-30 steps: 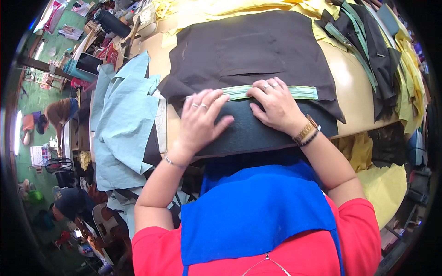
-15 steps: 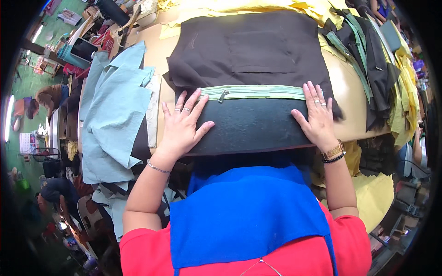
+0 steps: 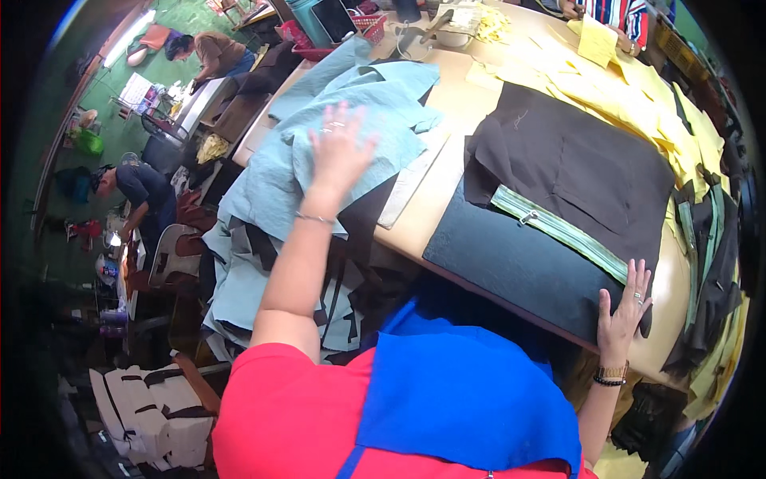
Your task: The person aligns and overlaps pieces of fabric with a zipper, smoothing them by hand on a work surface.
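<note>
My left hand [image 3: 341, 152], slightly blurred, is over the light blue fabric pieces [image 3: 275, 180] with its fingers spread; whether it touches them I cannot tell. At the right end of a pale green zipper [image 3: 562, 236], my right hand [image 3: 624, 315] rests with fingers stretched out. The zipper runs along the near edge of a dark brown fabric panel [image 3: 590, 152], its metal slider nearer the left end. In front of the zipper a black board [image 3: 503, 259] lies along the table's near edge. Neither hand grips anything.
Yellow fabric [image 3: 590, 88] covers the table's far side, where another person [image 3: 626, 16] sits. More dark pieces with green zippers [image 3: 706, 263] hang at the right. A red basket [image 3: 369, 29] and a white strip [image 3: 408, 184] lie beside the blue fabric. Co-workers [image 3: 148, 188] work at the left.
My left hand has left the zipper's left end and moved left onto the light blue fabric. The view has turned left. My right hand stays at the zipper's right end.
</note>
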The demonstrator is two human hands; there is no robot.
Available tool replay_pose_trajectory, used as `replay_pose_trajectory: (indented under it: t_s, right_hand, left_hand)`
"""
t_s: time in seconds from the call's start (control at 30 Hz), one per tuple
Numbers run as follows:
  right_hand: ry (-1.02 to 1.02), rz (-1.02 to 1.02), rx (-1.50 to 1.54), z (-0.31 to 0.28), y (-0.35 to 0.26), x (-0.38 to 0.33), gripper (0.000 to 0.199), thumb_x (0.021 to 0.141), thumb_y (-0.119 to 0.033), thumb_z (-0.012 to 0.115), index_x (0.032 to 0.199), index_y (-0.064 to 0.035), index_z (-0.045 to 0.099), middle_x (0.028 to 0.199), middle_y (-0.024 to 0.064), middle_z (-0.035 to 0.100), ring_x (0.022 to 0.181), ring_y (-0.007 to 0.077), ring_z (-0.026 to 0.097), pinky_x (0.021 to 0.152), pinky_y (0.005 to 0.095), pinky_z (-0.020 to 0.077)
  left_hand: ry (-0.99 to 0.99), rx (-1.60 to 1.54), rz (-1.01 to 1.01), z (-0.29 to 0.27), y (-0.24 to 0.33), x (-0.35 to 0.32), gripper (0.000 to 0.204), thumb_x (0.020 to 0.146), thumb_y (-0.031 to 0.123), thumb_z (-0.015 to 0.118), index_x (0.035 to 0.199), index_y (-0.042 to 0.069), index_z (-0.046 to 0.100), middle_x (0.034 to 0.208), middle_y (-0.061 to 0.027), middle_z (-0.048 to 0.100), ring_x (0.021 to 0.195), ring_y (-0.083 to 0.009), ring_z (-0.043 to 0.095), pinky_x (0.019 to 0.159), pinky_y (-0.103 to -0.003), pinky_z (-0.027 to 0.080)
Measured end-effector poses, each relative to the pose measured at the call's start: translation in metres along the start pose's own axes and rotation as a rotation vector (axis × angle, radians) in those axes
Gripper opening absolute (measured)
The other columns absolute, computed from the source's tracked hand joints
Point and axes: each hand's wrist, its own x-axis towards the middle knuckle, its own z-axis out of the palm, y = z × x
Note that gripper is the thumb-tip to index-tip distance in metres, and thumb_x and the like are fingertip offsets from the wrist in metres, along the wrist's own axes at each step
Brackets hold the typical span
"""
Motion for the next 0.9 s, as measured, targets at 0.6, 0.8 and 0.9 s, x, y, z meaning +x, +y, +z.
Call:
replay_pose_trajectory:
  t_s: [0.6,0.8,0.9]
  right_hand:
    - [-0.036,0.019,0.093,0.000,-0.004,0.008,0.064,0.110,-0.040,0.059,0.166,-0.0123,0.045,0.176,0.0125,0.034,0.166,0.0358,0.024,0.131,0.0629,0.0145]
    - [-0.032,0.048,0.083,-0.002,0.002,0.003,0.060,0.111,-0.039,0.058,0.164,-0.0124,0.047,0.176,0.0115,0.035,0.165,0.0359,0.025,0.131,0.0635,0.0153]
    - [-0.050,0.015,0.125,0.005,0.004,0.005,0.059,0.111,-0.039,0.057,0.163,-0.0124,0.048,0.176,0.0113,0.035,0.165,0.0355,0.025,0.130,0.0646,0.0163]
  left_hand:
    - [-0.421,0.005,-0.468,0.016,-0.192,0.077,0.066,0.109,0.062,0.047,0.142,0.009,0.070,0.141,-0.0248,0.069,0.137,-0.0448,0.062,0.119,-0.048,0.045]
    - [-0.476,-0.130,-0.286,-0.017,-0.135,0.052,0.063,0.105,0.057,0.059,0.144,0.009,0.070,0.142,-0.0245,0.070,0.134,-0.0385,0.066,0.116,-0.044,0.048]
    - [-0.368,0.021,-0.282,0.009,-0.213,0.036,0.073,0.096,0.059,0.070,0.151,0.011,0.064,0.141,-0.0231,0.070,0.130,-0.0376,0.068,0.112,-0.048,0.050]
